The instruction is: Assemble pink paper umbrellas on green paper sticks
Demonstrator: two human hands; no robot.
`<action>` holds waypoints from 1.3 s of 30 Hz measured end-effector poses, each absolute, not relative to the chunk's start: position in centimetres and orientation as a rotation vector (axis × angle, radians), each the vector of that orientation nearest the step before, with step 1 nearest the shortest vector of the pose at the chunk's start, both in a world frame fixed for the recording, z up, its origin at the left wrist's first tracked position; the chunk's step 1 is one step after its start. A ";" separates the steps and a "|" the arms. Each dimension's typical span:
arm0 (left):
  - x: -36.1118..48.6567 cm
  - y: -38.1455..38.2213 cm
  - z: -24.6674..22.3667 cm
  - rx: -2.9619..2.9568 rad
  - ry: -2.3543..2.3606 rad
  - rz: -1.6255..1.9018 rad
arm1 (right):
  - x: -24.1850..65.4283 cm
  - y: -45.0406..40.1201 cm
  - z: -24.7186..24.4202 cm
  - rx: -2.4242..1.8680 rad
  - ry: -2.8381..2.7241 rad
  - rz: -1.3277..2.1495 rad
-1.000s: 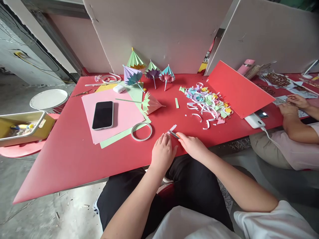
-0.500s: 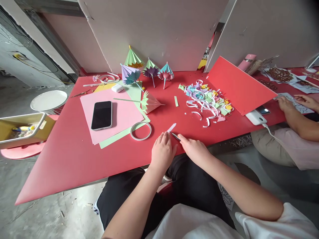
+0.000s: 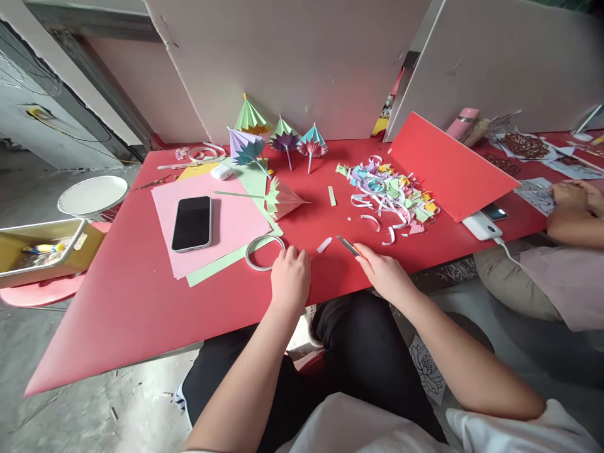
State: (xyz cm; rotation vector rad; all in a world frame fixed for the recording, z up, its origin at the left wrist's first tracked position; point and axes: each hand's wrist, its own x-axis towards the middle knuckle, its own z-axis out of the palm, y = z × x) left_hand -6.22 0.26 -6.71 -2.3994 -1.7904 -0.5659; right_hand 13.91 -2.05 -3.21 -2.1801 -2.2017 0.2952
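Observation:
My right hand (image 3: pixel 387 272) is closed around a utility knife (image 3: pixel 349 246), its tip pointing up and left just over the red tabletop. Left of that tip lies a short whitish strip (image 3: pixel 324 245), touched by neither hand. My left hand (image 3: pixel 291 275) rests at the table's front part with fingers curled in; whatever they may hold is hidden. Beside its fingertips is a roll of tape (image 3: pixel 258 253), partly over the edge of a green sheet (image 3: pixel 201 277). A pink and green paper umbrella (image 3: pixel 284 200) lies on its side farther back.
Several small paper umbrellas (image 3: pixel 251 115) stand along the wall. A phone (image 3: pixel 192 223) lies on pink paper (image 3: pixel 240 220). Paper scraps (image 3: pixel 396 189) are heaped before a leaning red board (image 3: pixel 453 163). A white power bank (image 3: pixel 481 225) and another person's hands (image 3: pixel 573 194) are at right.
My hands have moved apart: the left toward the tape roll, the right with the knife to the right. The whitish strip now lies uncovered, looking shorter. The other person's hands have drawn together.

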 end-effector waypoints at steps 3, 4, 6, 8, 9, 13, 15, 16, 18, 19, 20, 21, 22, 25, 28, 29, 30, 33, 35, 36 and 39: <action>-5.6 2.0 -6.1 -2.411 -1.733 -0.575 | 13.5 -0.7 -3.8 -2.158 -2.261 0.259; -5.3 2.3 -6.1 -2.443 -1.685 -0.577 | 13.4 -0.3 -4.0 -2.150 -2.282 0.246; -4.4 2.4 -6.5 -2.540 -1.554 -0.574 | 13.1 0.1 -4.4 -2.137 -2.316 0.214; -3.6 2.0 -7.3 -2.629 -1.440 -0.564 | 13.0 0.2 -4.5 -2.118 -2.356 0.188; -3.3 1.8 -7.7 -2.654 -1.413 -0.560 | 13.0 0.3 -4.6 -2.109 -2.376 0.178; -2.9 1.1 -8.9 -2.666 -1.426 -0.556 | 13.0 0.3 -4.8 -2.092 -2.429 0.138; -3.0 1.2 -9.0 -2.667 -1.436 -0.556 | 13.0 0.2 -5.0 -2.105 -2.441 0.084; -3.0 1.2 -8.9 -2.669 -1.439 -0.556 | 12.9 0.2 -5.2 -2.119 -2.447 0.047; -3.1 1.3 -8.8 -2.675 -1.439 -0.554 | 12.7 0.1 -5.5 -2.153 -2.461 -0.031; -3.1 1.4 -8.7 -2.678 -1.436 -0.551 | 12.6 -0.1 -5.6 -2.170 -2.466 -0.062; -3.1 1.4 -8.7 -2.680 -1.434 -0.548 | 12.5 -0.2 -5.6 -2.186 -2.467 -0.084; -3.1 1.4 -8.6 -2.682 -1.431 -0.544 | 12.5 -0.4 -5.6 -2.200 -2.466 -0.093; -3.1 1.4 -8.6 -2.683 -1.428 -0.540 | 12.5 -0.7 -5.6 -2.211 -2.462 -0.092; -3.1 1.3 -8.6 -2.679 -1.424 -0.535 | 13.0 -1.5 -5.0 -2.232 -2.444 -0.051; -3.1 1.2 -8.7 -2.673 -1.422 -0.535 | 14.1 -2.1 -4.1 -2.218 -2.411 0.016; -3.2 1.2 -8.7 -2.673 -1.421 -0.534 | 14.5 -2.1 -3.8 -2.207 -2.381 0.021; -3.2 1.2 -8.7 -2.674 -1.418 -0.534 | 14.9 -1.9 -3.6 -2.193 -2.348 0.014; -3.4 1.0 -8.6 -2.682 -1.409 -0.531 | 15.6 -0.3 -3.6 -2.194 -2.279 -0.072; -3.7 0.8 -8.5 -2.688 -1.415 -0.520 | 15.7 1.3 -4.2 -2.229 -2.270 -0.128; -3.8 0.7 -8.5 -2.691 -1.424 -0.512 | 15.7 2.2 -4.6 -2.240 -2.261 -0.160; -3.9 0.4 -8.4 -2.706 -1.450 -0.481 | 15.7 4.0 -6.0 -2.215 -2.258 -0.273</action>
